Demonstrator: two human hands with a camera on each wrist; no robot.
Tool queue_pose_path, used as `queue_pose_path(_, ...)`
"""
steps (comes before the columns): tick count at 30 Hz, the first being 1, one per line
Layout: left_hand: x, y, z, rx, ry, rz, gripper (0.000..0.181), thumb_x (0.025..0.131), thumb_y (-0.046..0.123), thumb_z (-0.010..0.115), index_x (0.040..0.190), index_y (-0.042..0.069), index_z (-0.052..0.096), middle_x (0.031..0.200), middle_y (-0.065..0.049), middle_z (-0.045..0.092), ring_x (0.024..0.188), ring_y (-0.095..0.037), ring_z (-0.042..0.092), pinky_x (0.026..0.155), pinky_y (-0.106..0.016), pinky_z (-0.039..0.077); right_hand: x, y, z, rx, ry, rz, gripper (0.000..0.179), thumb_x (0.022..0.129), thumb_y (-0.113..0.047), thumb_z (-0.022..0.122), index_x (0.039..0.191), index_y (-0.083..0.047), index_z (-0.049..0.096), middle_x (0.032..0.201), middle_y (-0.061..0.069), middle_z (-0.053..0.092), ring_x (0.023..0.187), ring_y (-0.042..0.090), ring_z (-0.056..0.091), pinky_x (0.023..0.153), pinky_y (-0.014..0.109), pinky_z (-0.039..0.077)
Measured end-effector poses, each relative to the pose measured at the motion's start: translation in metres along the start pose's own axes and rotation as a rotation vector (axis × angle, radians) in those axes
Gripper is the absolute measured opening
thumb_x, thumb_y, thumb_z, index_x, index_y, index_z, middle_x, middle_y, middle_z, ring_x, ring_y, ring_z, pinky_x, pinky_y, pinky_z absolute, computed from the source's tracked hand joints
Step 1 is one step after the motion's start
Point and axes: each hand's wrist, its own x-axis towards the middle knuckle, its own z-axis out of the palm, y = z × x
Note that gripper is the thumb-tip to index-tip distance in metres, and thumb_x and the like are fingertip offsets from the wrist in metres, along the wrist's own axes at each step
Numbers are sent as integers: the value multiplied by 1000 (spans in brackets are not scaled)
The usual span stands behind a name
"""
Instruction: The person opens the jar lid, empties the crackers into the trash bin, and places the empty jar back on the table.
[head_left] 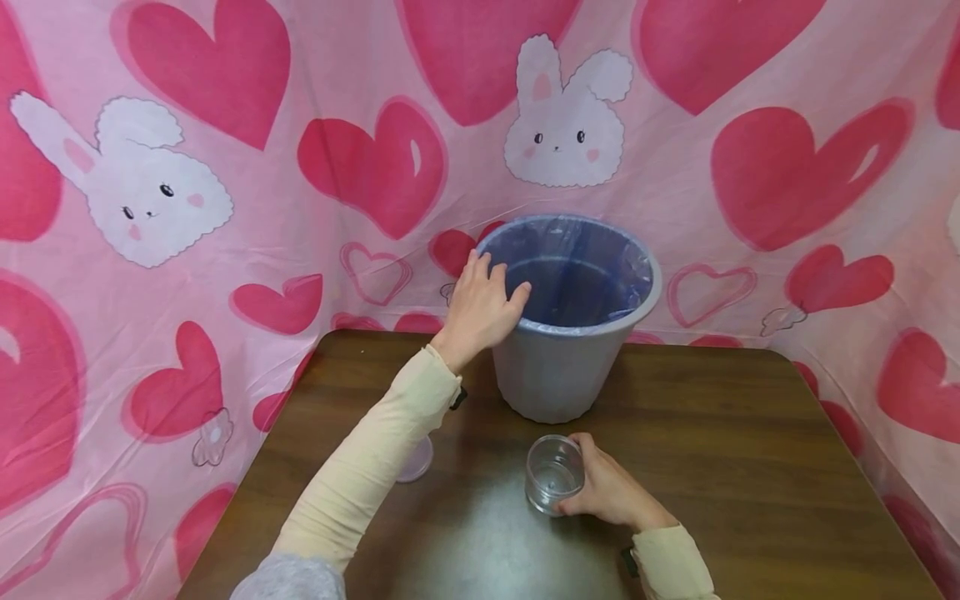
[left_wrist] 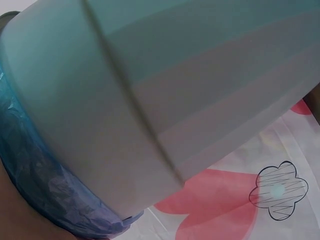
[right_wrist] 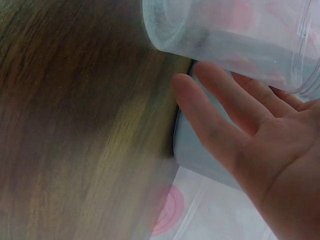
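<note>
At the left rim of a light grey trash bin (head_left: 558, 367) rests my left hand (head_left: 483, 308), fingers spread loosely over the edge. A bluish plastic liner (left_wrist: 50, 185) folds over the bin's rim in the left wrist view. My right hand (head_left: 611, 487) holds a clear, lidless jar (head_left: 553, 475) from its right side, thumb on the near side and fingers on the far side. The jar is upright, in front of the bin. In the right wrist view the lower fingers (right_wrist: 210, 125) extend fairly straight past the jar (right_wrist: 230, 40), and the thumb is hidden.
A round pale pink lid (head_left: 416, 460) lies on the brown wooden table (head_left: 750, 467), partly behind the left sleeve (head_left: 367, 475). Pink cloth (head_left: 465, 50) with hearts and rabbits hangs behind and at both sides of the table.
</note>
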Motion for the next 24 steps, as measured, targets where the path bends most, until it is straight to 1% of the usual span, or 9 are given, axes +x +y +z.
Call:
queue_pose_path(8,1,1,1,-4,3,4,64,89,51,33,131,4,41,143,-16,27,138,-30,7,111,-40,12,-2,1,0,7,7,15,92,48,-36,85,120,-9,36,107,10,56,96,21,55,81,33,43)
queue_pose_path(12,0,1,1,-10,11,18,63,89,51,33,131,5,41,143,-16,28,137,-31,10,111,-41,14,-4,4,1,17,-5,17,103,46,-41,85,128,-7,32,115,10,52,103,21,53,86,37,42)
queue_pose_path(15,0,1,-1,-14,9,31,64,89,52,31,132,6,40,143,-16,28,137,-32,11,110,-42,15,-5,6,-2,31,-15,5,112,46,-45,85,134,-5,27,121,9,48,109,21,50,91,41,40)
queue_pose_path(17,0,1,-3,-33,2,36,65,90,54,29,133,7,40,143,-16,27,137,-32,11,110,-44,15,-6,8,-8,52,-20,4,112,49,-46,83,135,-6,25,125,10,46,112,23,49,92,44,39)
queue_pose_path(21,-1,-3,-6,-108,-17,40,66,89,57,26,135,10,37,146,-13,21,138,-30,6,110,-46,12,-9,10,-30,82,-13,-5,99,59,-47,78,134,-9,27,130,15,43,116,32,47,93,49,38)
queue_pose_path(24,-4,-8,-8,-172,-23,56,67,89,58,25,137,12,35,148,-11,17,138,-28,3,109,-50,9,-12,12,-51,53,18,-34,89,65,-46,74,134,-11,30,133,15,42,119,35,44,92,52,39)
